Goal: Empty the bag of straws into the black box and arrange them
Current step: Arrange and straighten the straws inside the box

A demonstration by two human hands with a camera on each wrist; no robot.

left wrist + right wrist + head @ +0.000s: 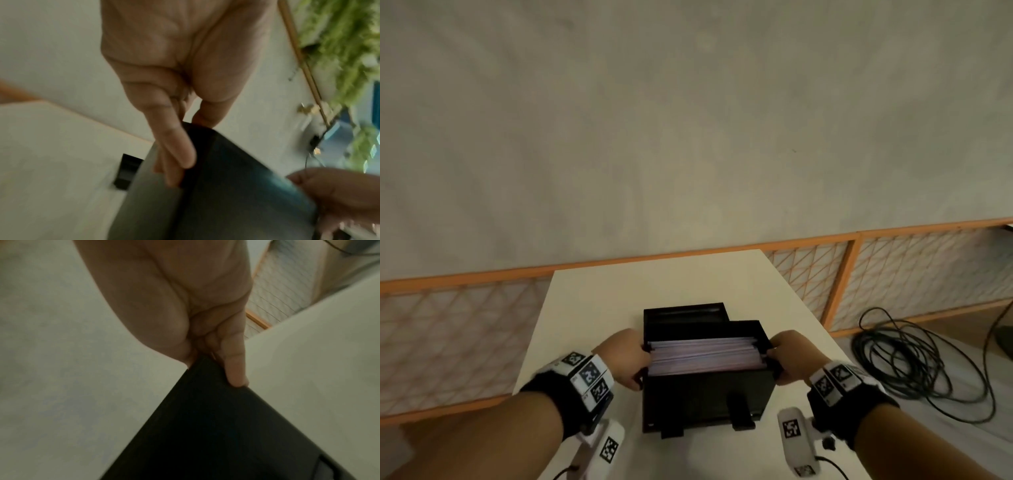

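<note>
A black box (705, 394) is lifted and tilted above the white table (592, 308), its open top facing me. Several pale pink straws (705, 354) lie lengthwise inside it. My left hand (630, 359) grips the box's left side, thumb over the rim and fingers (176, 146) along the wall of the box (226, 186). At the right side my right hand (791, 356) grips the box (216, 434) with a finger (234, 369) along its edge. No bag is in view.
Behind the box, a black lid or tray (685, 313) lies on the table. An orange-framed lattice fence (893, 274) runs along the wall. A coil of black cable (914, 363) lies on the floor to the right.
</note>
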